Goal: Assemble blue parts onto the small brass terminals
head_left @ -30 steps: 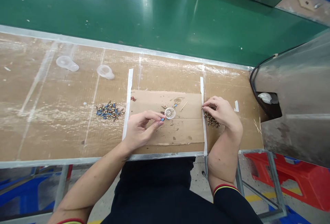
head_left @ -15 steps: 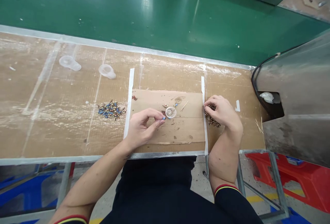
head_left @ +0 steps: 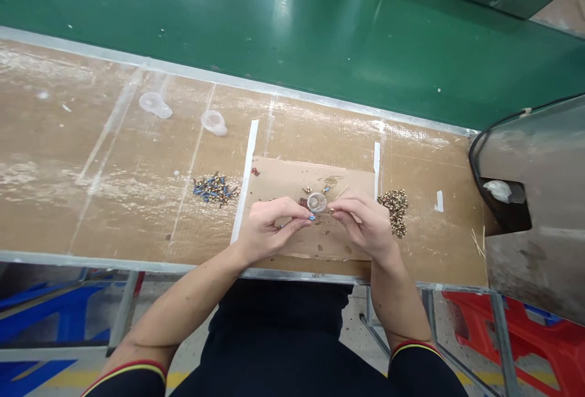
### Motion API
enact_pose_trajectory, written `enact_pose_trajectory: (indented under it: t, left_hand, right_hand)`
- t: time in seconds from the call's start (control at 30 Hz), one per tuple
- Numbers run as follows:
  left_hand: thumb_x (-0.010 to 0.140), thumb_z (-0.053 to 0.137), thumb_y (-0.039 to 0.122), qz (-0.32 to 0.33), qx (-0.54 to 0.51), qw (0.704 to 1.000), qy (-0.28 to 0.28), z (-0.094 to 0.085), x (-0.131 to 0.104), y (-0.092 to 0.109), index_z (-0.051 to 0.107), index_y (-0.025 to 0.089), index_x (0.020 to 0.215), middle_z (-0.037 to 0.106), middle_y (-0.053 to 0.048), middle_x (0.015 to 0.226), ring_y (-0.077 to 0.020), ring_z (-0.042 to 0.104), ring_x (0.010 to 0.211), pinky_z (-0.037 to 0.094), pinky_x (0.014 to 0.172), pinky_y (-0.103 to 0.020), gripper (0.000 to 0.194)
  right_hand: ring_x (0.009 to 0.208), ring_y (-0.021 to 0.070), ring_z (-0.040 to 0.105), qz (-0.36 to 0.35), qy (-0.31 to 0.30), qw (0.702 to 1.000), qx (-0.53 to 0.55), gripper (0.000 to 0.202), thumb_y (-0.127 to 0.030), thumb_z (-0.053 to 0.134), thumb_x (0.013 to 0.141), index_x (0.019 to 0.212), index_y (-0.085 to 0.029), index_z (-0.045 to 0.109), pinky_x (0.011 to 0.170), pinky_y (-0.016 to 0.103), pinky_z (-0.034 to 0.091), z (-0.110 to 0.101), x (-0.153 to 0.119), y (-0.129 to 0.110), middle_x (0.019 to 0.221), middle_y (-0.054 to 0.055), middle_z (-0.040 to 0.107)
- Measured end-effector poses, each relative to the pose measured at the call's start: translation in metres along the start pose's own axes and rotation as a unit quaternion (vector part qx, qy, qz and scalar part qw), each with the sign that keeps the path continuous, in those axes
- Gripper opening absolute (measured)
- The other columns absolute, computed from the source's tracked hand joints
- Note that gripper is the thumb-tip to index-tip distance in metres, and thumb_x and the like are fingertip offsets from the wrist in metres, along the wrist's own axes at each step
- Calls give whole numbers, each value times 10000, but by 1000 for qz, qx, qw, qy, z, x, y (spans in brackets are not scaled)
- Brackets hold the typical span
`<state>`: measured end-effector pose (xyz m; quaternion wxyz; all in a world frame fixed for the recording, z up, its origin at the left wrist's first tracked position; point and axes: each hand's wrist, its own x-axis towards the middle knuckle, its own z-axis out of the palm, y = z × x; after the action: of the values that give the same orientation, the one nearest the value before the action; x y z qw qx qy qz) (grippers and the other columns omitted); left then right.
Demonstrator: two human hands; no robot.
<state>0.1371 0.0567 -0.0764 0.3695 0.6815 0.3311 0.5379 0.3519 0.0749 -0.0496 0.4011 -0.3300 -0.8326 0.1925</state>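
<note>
A long brown table [head_left: 114, 214] is holding a flat piece of cardboard [head_left: 297, 172] — white strips [head_left: 245, 180] are running along its two sides. A small clear cup [head_left: 317, 202] is sitting on the cardboard, near a thin stick [head_left: 340, 192]. Blue and gold bits [head_left: 214, 189] are lying in a pile on the left; gold bits [head_left: 393, 212] are making another on the right. Two cloudy plastic things [head_left: 156, 105] are resting far left.

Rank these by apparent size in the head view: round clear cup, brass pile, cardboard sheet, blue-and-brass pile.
1. cardboard sheet
2. brass pile and blue-and-brass pile, too alike to rank
3. round clear cup
</note>
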Motion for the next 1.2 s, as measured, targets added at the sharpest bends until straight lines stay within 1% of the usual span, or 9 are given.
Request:
enact_pose_trajectory:
  t: [0.17, 0.33, 0.47, 0.6, 0.8, 1.0, 1.2]
  left_hand:
    - [907, 693, 128, 20, -7, 1000, 4, 0, 1, 0, 717, 179, 881, 792, -67, 856, -153, 765, 791, 643, 720, -259, 62]
    - [890, 704, 99, 34, 7, 999, 1, 0, 2, 1, 711, 180, 864, 789, -59, 860, -146, 765, 792, 650, 717, -253, 85]
    - [875, 708, 60, 47, 2, 999, -5, 0, 2, 1, 711, 172, 878, 785, -63, 858, -139, 761, 794, 649, 726, -243, 112]
    - [885, 696, 73, 51, 7, 999, -11, 1, 2, 1, 718, 179, 883, 785, -64, 850, -146, 760, 778, 651, 705, -251, 108]
    - [870, 686, 44, 69, 20, 997, -6, 2, 1, 0, 710, 179, 894, 783, -61, 833, -145, 756, 750, 641, 673, -239, 140]
    - [857, 670, 29, 84, 16, 996, -2, 3, -1, -3, 708, 192, 891, 781, -54, 838, -148, 749, 728, 632, 638, -244, 171]
    - [851, 675, 25, 102, 2, 995, 13, 6, -3, -4, 692, 186, 898, 773, -62, 830, -152, 741, 717, 623, 625, -243, 168]
  right_hand:
    - [774, 174, 701, -23, -1, 1000, -1, 141, -144, 620, 968, 1072, -213, 685, 656, 311, 582, 3, 0, -4, 853, 47, 739]
    - [750, 160, 695, -29, 5, 1000, -9, 121, -119, 641, 944, 1018, -199, 694, 648, 295, 564, 6, 1, -9, 838, 43, 751]
    - [716, 148, 686, -33, 7, 999, -22, 95, -142, 635, 954, 990, -211, 690, 620, 291, 545, 8, 1, -10, 819, 28, 750]
    - [688, 146, 679, -35, 3, 999, -29, 89, -160, 630, 959, 985, -221, 689, 606, 296, 535, 8, 1, -10, 808, 22, 749]
    - [686, 150, 663, -35, -5, 999, -23, 94, -136, 654, 933, 985, -205, 690, 623, 294, 542, 10, -1, -10, 799, 29, 745]
    - [703, 156, 666, -29, -4, 1000, -11, 163, -138, 630, 939, 1055, -228, 700, 631, 296, 559, 13, -4, -10, 798, 18, 741]
    - [702, 161, 668, -36, 2, 999, -6, 137, -116, 624, 933, 1023, -195, 692, 634, 294, 569, 17, -4, -13, 788, 40, 737]
